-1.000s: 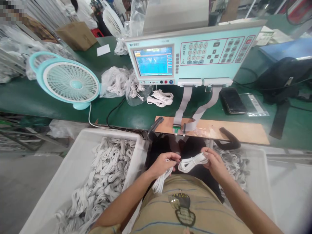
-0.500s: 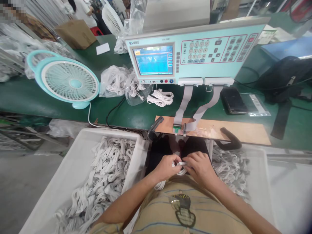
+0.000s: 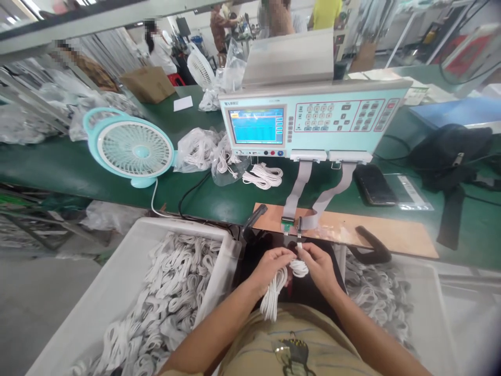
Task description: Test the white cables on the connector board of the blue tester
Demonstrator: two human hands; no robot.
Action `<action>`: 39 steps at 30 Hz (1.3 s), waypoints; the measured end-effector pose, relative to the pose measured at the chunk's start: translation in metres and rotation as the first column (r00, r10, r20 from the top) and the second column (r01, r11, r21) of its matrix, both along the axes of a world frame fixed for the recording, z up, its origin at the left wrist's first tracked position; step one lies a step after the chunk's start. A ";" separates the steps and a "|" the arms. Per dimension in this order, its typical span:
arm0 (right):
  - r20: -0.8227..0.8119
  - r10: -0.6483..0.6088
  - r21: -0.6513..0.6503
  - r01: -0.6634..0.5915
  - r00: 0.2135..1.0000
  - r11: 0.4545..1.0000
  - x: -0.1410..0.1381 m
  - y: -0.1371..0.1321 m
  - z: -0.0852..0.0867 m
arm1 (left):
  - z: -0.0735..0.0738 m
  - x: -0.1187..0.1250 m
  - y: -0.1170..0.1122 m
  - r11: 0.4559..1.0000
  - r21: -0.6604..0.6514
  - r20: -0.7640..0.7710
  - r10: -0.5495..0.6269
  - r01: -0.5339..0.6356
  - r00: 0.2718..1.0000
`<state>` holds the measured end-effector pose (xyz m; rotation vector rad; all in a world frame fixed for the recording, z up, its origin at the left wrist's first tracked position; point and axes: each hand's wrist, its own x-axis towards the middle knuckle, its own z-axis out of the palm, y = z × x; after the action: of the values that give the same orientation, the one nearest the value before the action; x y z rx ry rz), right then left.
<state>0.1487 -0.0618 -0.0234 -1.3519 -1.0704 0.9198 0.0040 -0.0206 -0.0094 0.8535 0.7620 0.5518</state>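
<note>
My left hand (image 3: 270, 267) is closed, thumb and fingers pinched on a white coiled cable (image 3: 274, 295) whose loops hang below it. My right hand (image 3: 320, 266) pinches the cable's white plug (image 3: 299, 246) at its fingertips. Another part of the coil (image 3: 299, 268) shows between the two hands. Just above the plug sits a small connector (image 3: 299, 234) at the board's edge, on the end of a grey ribbon cable (image 3: 312, 222). Beside it is a green circuit board (image 3: 286, 227) on the other ribbon. Whether the plug touches the connector I cannot tell.
A light-blue tester (image 3: 336, 138) with a lit screen stands on the green table. White bins of coiled cables flank me, left (image 3: 133, 245) and right (image 3: 434, 297). A fan (image 3: 133, 149), a phone (image 3: 374, 185) and a clamp (image 3: 254, 222) are around. People are in the background.
Both hands have moved apart slightly and up toward the board's edge. The plug now points upward in my right fingers, and the coil hangs lower from my left hand. The camera view has tilted up.
</note>
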 end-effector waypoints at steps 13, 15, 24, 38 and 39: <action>-0.296 -0.006 -0.114 -0.029 0.955 0.993 -0.001 0.009 0.007 | -0.012 0.009 0.008 0.984 0.105 -0.017 0.144 -0.142 0.989; -0.393 -0.032 -0.168 -0.038 0.919 0.985 -0.003 0.009 0.010 | -0.008 0.010 0.012 0.970 0.220 -0.084 0.122 -0.101 0.989; -0.525 -0.101 -0.192 -0.001 0.845 0.981 -0.008 0.017 0.013 | 0.000 0.011 0.021 0.783 0.596 -0.108 0.299 -0.179 0.948; -0.393 -0.081 -0.189 0.006 0.916 0.982 -0.001 0.019 0.009 | -0.013 0.026 0.019 0.825 0.375 -0.046 0.471 -0.422 0.881; -0.393 -0.078 -0.190 0.003 0.916 0.982 -0.001 0.019 0.008 | -0.012 0.026 0.018 0.826 0.372 -0.036 0.470 -0.425 0.882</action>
<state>0.1475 -0.0429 -0.0156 -1.2574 -0.6514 1.2271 0.0298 -0.0027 -0.0218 1.0543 1.0082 1.0913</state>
